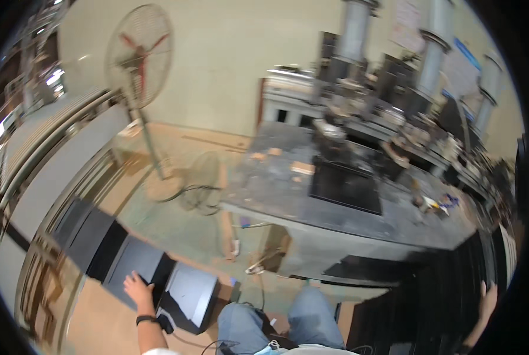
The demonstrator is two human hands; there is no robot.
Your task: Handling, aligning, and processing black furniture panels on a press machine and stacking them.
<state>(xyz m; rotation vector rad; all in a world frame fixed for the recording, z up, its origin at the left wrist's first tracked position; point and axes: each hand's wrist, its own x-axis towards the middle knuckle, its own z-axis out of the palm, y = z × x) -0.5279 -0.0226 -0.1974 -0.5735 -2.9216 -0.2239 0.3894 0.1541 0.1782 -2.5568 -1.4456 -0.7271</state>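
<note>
My left hand (137, 290) lies with its fingers spread at the near edge of a grey panel (135, 260), one of a row of dark panels on the left. Its wrist wears a dark band. Beside it stands a dark box-like piece with a pale, shiny top (191, 290). Far to the right, my right hand (487, 300) is at the outer edge of a wide stack of black panels (418, 302). Its thumb and fingers look apart, though blur softens them; I see nothing held in it.
Ahead stands a grey worktable (270, 195) with a black flat panel (347, 188) and machinery with upright cylinders (430, 65). A stand fan (140, 59) is at the back left, near a conveyor-like frame (57, 160). Cables (199, 192) trail over the floor.
</note>
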